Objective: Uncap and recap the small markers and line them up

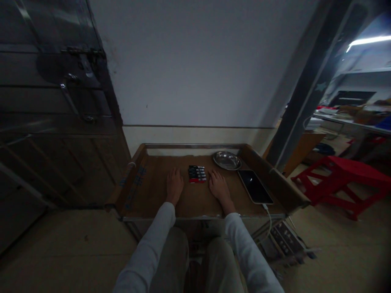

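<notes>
Several pens [197, 173] lie side by side in a small stack of rows on the cardboard-covered table [155, 195]; most are black, and the nearest one is red. To their left, my left hand [175, 183] rests flat on the brown surface, holding nothing. My right hand [217, 184] lies on the table just right of the pens, fingers stretched forward and apart, also holding nothing. Neither hand appears to grip a pen.
A shiny metal dish [227, 160] stands at the back right. In front of it lies a phone [255, 186] with a white cable [270, 221] running off the front edge. Raised cardboard sides border the table. A red stool [345, 177] stands to the right, a metal door [55, 101] to the left.
</notes>
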